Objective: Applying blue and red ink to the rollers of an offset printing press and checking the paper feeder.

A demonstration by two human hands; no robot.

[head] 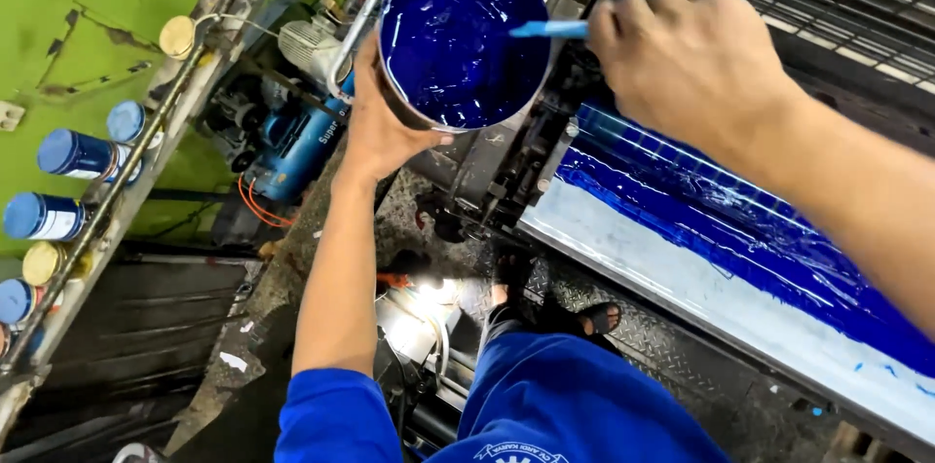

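Note:
My left hand (375,127) grips a round metal can (458,30) from below, tilted toward me, with thick dark blue ink coating its inside. My right hand (691,59) is closed on a blue-smeared spatula (547,30) whose blade reaches into the can over its right rim. Just below and right of the can lies the printing machine's ink trough (682,249), a pale sloped plate with a long band of blue ink along its upper edge.
Several blue-lidded ink cans (78,153) lie on a rail at the left beside a green floor. A blue motor (297,142) sits below the can. My sandalled foot (594,317) stands on a checker-plate step (662,346). Dark machine rollers fill the top right.

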